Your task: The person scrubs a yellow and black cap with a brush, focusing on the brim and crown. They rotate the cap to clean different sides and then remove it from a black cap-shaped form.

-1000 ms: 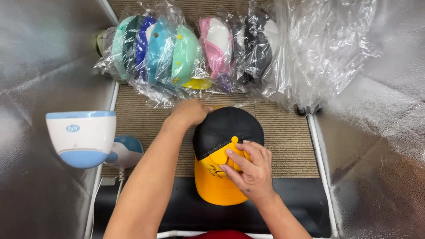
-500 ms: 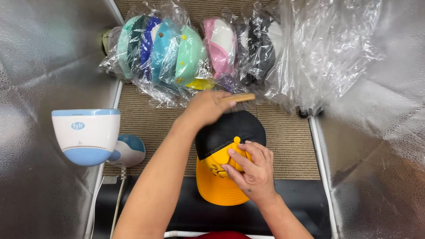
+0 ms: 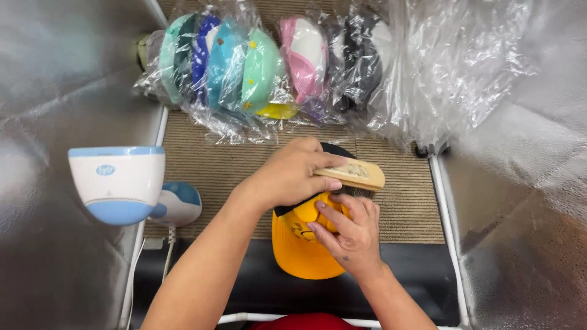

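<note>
Since the earlier frames our left hand [image 3: 290, 177] has come back from the far bags onto the cap [image 3: 306, 235], now carrying a wooden brush [image 3: 353, 174].

Packages: along the far edge we see a row of caps in clear plastic bags [image 3: 244, 73], teal, blue, mint and pink toward the left, grey and black toward the right, with loose crinkled clear plastic [image 3: 465, 67] at far right. At left sits a white and blue steamer unit [image 3: 116, 183] bearing a small blue oval label. Cap: yellow brim and front with a dark crown, lying near centre on the ribbed mat [image 3: 208, 165], brim toward us. Left hand closed around the brush, bristles down on the crown; right hand [image 3: 348, 235] spread flat, pressing the yellow front.
</note>
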